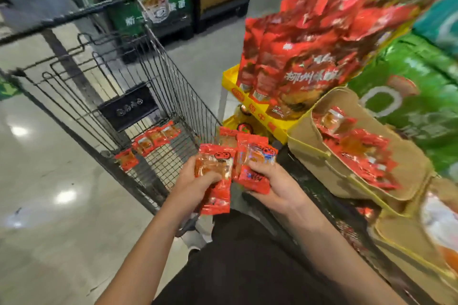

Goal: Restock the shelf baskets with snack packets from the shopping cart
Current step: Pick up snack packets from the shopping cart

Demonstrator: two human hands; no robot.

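Both hands, left [198,182] and right [271,181], grip fanned red plastic snack packets [235,163] between the black wire shopping cart [158,96] and the tan fabric shelf basket [371,176]. Loosely bunched, the slick packets risk sliding from the fingers [210,177] onto the floor.

Glossy grey floor [49,205], perhaps concrete

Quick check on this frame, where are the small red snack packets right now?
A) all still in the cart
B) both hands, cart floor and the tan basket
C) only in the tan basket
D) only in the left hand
B: the left hand and right hand each grip small red packets, a few lie on the cart floor, and more fill the tan basket.
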